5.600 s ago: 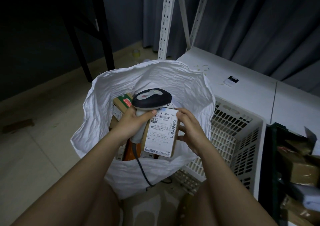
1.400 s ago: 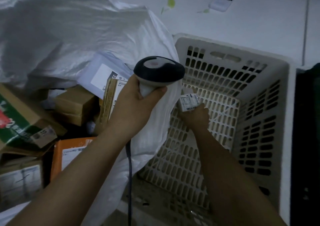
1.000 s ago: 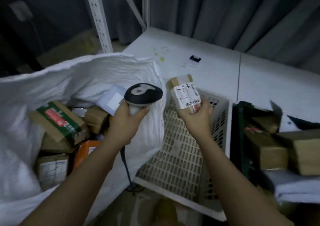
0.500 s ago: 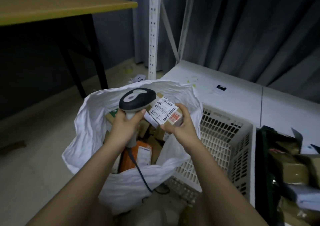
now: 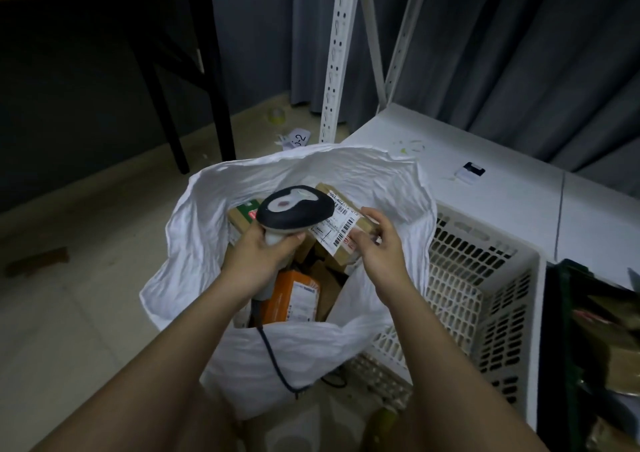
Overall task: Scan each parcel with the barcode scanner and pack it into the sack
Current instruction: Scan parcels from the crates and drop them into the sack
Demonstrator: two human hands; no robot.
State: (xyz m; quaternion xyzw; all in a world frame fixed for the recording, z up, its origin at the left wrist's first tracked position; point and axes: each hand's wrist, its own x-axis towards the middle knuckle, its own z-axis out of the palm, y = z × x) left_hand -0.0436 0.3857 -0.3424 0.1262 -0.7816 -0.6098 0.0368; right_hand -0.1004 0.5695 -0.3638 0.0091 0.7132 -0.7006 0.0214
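Head view | left hand point(image 5: 258, 254) grip closed round scanner point(image 5: 296, 211) | right hand point(image 5: 379, 244) grip pinches parcel point(image 5: 346, 225) over open sack point(image 5: 204, 209) | advice: tilt barcode flat toward scanner, hold parcel steady, then release.

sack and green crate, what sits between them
In the head view, a white slotted basket stands between the sack and the green crate, apparently empty.
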